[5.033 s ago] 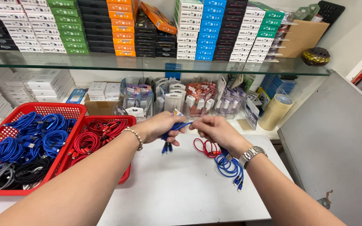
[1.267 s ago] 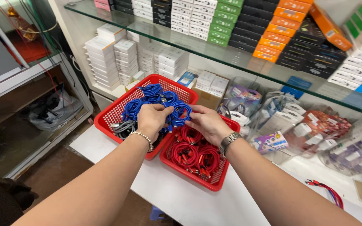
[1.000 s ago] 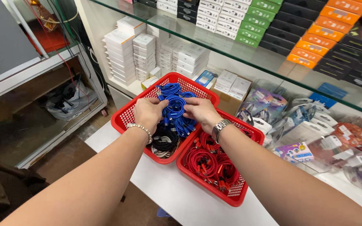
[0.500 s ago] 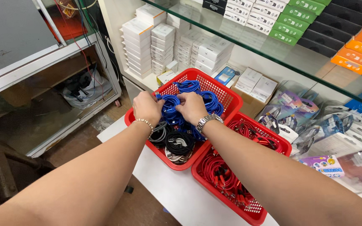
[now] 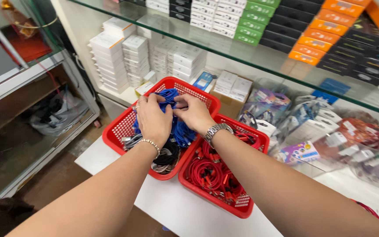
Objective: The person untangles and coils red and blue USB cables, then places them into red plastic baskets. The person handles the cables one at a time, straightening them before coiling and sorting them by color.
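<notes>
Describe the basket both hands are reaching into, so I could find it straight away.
On the white counter below the glass shelf sit two red mesh baskets side by side. It is the far basket, where the left hand and right hand meet. It holds blue cables with black ones, while its neighbour holds only red cables.

A glass shelf [image 5: 259,61] spans a white counter [image 5: 189,210], with a brown floor [image 5: 66,171] beside it.
</notes>
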